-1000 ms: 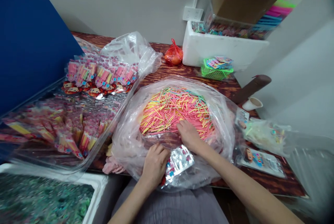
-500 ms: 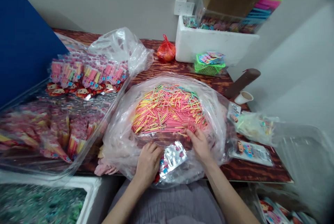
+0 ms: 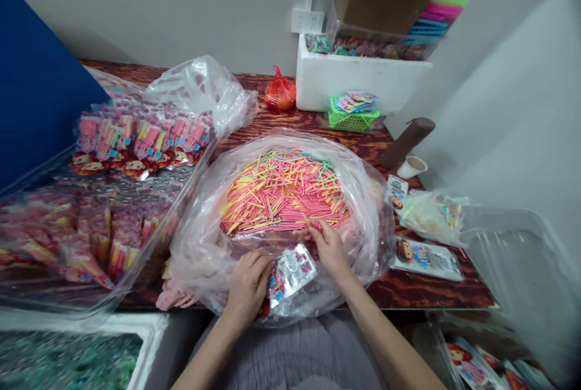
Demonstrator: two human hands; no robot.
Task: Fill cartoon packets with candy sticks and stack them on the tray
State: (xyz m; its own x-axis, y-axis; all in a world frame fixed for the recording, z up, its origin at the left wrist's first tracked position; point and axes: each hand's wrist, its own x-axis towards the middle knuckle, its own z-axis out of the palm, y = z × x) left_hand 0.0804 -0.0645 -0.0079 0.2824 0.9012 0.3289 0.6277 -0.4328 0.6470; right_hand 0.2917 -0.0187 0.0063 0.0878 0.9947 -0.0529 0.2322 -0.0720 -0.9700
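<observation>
A large clear plastic bag [image 3: 195, 257] lies wide open in front of me, heaped with thin pink, yellow and green candy sticks [image 3: 281, 190]. My left hand [image 3: 249, 284] is closed on the edge of a small silver printed pouch [image 3: 293, 275] at the bag's near side. Over the near right part of the heap, my right hand [image 3: 330, 247] pinches a few pink candy sticks [image 3: 314, 226] between thumb and fingers. The pouch lies slanted between both hands, its printed end partly under my left fingers.
Left stands a clear tub [image 3: 154, 244] of filled pouches. A white foam box [image 3: 363, 78], green basket [image 3: 351, 117] and red bag of fruit [image 3: 280, 94] stand behind. Right are a brown cylinder [image 3: 408, 140], paper cup [image 3: 412, 167] and pouch stack [image 3: 426, 258].
My right hand has shifted left with the candy sticks, closer to the pouch. My left hand keeps its grip on the pouch. The whole view has swung slightly.
</observation>
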